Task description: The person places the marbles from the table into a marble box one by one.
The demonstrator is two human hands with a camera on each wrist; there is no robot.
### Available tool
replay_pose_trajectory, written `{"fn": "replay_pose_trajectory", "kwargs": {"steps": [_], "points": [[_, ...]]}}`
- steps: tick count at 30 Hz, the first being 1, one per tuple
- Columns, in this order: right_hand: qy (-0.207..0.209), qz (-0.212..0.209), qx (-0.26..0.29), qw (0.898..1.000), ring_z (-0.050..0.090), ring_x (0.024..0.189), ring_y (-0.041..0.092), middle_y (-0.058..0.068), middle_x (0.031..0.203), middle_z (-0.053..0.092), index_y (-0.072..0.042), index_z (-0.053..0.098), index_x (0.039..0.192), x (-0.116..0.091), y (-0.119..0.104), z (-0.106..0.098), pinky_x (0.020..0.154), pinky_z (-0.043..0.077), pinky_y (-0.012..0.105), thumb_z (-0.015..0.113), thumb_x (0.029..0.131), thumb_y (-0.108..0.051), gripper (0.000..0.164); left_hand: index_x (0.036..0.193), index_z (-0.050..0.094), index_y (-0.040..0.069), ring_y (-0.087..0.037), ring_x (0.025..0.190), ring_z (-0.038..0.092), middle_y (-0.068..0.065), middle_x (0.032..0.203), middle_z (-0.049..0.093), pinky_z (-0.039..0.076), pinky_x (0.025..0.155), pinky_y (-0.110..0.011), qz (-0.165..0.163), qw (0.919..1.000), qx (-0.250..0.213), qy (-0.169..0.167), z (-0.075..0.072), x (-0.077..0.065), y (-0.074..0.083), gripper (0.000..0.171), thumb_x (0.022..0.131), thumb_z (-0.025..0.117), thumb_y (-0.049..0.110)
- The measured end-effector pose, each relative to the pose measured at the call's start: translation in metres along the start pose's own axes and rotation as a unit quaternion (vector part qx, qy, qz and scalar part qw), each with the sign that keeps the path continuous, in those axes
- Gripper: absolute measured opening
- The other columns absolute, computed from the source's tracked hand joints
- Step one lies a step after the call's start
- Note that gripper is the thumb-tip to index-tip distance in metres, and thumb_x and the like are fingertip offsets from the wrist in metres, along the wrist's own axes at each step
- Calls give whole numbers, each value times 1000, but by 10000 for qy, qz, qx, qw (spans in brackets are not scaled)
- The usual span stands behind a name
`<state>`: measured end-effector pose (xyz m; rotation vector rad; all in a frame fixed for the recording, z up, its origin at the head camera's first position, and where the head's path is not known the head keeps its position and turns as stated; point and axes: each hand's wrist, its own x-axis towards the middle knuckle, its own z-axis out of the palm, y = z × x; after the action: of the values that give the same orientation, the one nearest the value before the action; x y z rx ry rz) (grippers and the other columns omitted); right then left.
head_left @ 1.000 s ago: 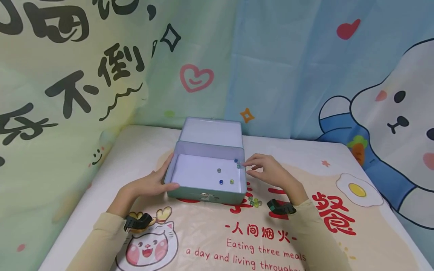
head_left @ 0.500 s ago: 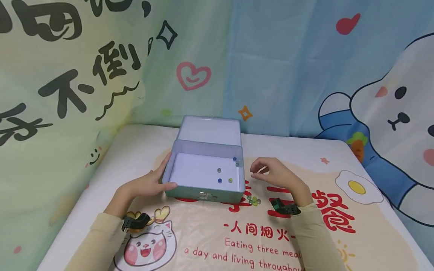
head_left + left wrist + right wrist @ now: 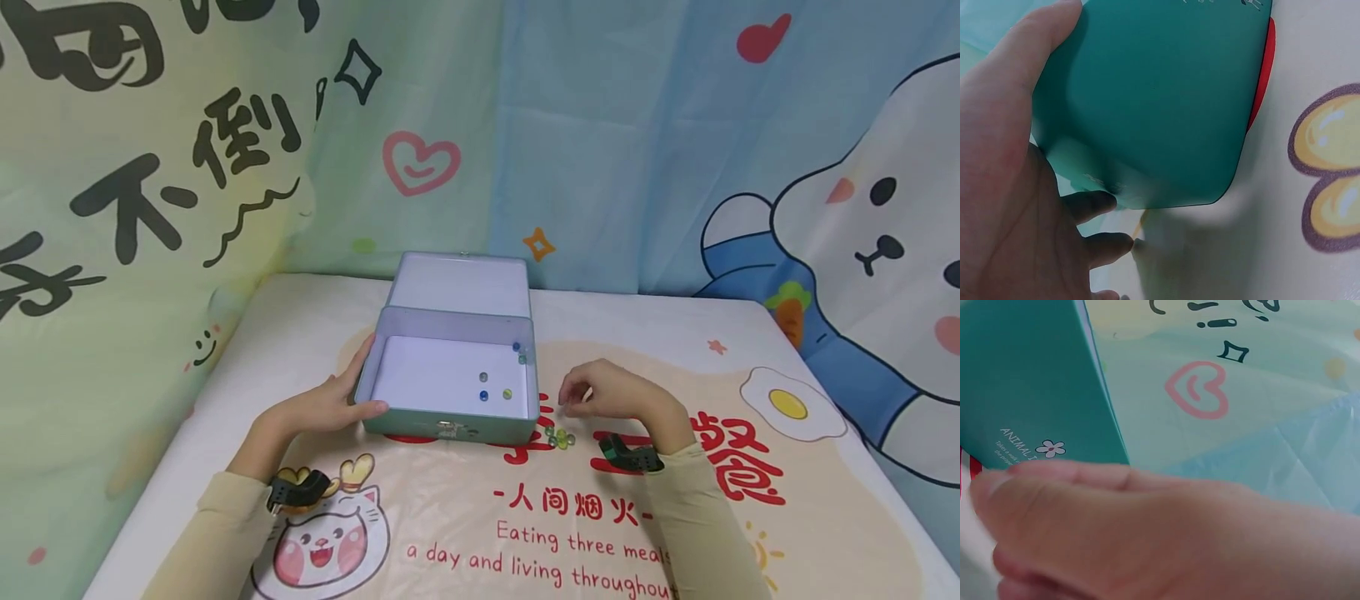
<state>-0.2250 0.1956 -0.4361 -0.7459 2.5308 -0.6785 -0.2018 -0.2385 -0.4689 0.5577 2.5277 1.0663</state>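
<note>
An open green tin box [image 3: 450, 427] with a pale inside stands on the table, its hinged lid [image 3: 459, 282] raised at the back. Several small glass marbles [image 3: 483, 396], blue and greenish, lie in its right half. My left hand [image 3: 318, 408] holds the box at the left front corner, thumb at the front rim and fingers along the side; the green wall [image 3: 1154, 106] fills the left wrist view. To the right of the box hovers my right hand [image 3: 618, 393], fingers loosely curled, no marble visible in it. Just below it lies a cluster of green marbles [image 3: 561, 438].
A printed tablecloth [image 3: 450, 517] with red lettering and a cat covers the table. Behind the table hangs a cartoon curtain [image 3: 585, 150], close to the raised lid. Black straps with cameras [image 3: 630, 454] sit on both wrists.
My right hand has left the right rim of the box and moved right and down towards the marble cluster outside. The left hand keeps its hold on the box.
</note>
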Motion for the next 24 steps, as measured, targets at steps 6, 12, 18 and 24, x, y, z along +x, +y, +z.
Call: {"fn": "replay_pose_trajectory", "kwargs": {"steps": [6,12,18,24], "points": [[-321,697,-77,9970,56,75,14,-6,79,64,-17,69,81,-2,-5,6,69,52,25,74,81,-13,6,150,-20,28,-47,143,10,-17,160,-8,-1,106,-73,17,10000,-21,11,0,-2,1,100,91,59,41],[-424,1160,-54,9923,56,73,15,-4,78,63,-16,69,79,-2,-9,14,66,52,27,75,79,-8,10,150,-19,27,-47,143,11,-15,160,-7,0,106,-73,39,10000,37,32,0,-1,-1,100,90,59,43],[-447,1403,-199,9889,53,73,17,-1,77,59,-15,67,80,-2,-13,18,65,47,28,78,76,-10,13,149,-20,32,-44,144,11,-13,160,-8,-1,108,-71,-3,9999,95,42,0,-1,-2,102,89,60,47],[-468,1525,-277,9868,52,71,17,0,75,58,-15,66,78,-1,-16,20,63,45,29,79,75,-11,14,150,-19,30,-42,144,14,-12,161,-5,0,108,-71,7,9999,113,69,-1,0,-2,101,89,60,46]]}}
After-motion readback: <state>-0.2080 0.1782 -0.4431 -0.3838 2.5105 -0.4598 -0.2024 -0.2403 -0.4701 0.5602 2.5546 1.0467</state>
